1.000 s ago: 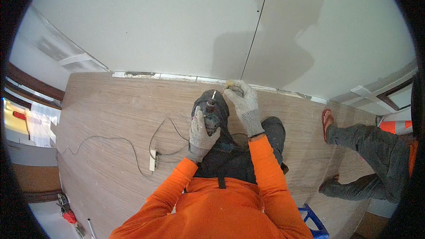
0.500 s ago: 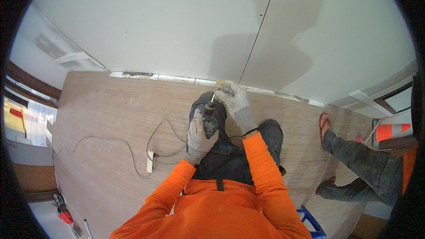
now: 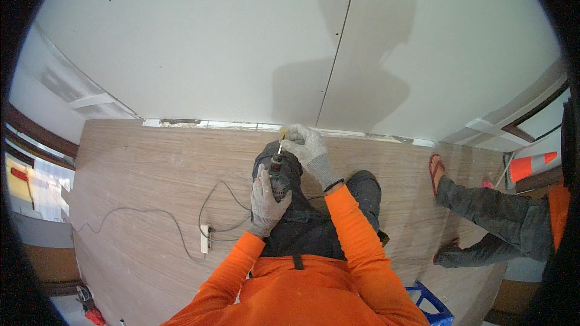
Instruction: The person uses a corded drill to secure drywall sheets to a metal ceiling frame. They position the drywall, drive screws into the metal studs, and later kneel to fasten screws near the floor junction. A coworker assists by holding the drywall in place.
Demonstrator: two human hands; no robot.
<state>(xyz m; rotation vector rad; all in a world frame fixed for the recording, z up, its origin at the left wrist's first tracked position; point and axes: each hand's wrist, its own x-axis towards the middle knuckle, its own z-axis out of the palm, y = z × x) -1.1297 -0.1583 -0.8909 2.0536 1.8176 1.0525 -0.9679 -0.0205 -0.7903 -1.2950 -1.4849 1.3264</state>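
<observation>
My left hand [image 3: 266,200], in a pale grey knit glove, is wrapped round the body of a dark corded power drill [image 3: 277,182]. The drill lies along my bent left leg, chuck toward the wall, with a thin light-coloured bit [image 3: 280,150] standing out of it. My gloved right hand [image 3: 307,148] is closed in a pinch beside the bit's tip. A small yellow piece [image 3: 283,131] shows at its fingertips; what kind it is, I cannot tell. Both hands are above my dark trousers, a short way from the wall's foot.
A pale wall panel [image 3: 211,42] with a dark vertical seam rises ahead, a broken white strip [image 3: 235,125] along its foot. A cord [image 3: 151,210] and white power strip [image 3: 205,239] lie left. Another person's legs [image 3: 495,211] are right, near an orange-white cone [image 3: 531,166]; a blue plastic stand [image 3: 430,305] is behind.
The view has shifted, so the wall's foot sits lower in the picture. Both hands keep the same hold, with the right fingers still at the bit's tip.
</observation>
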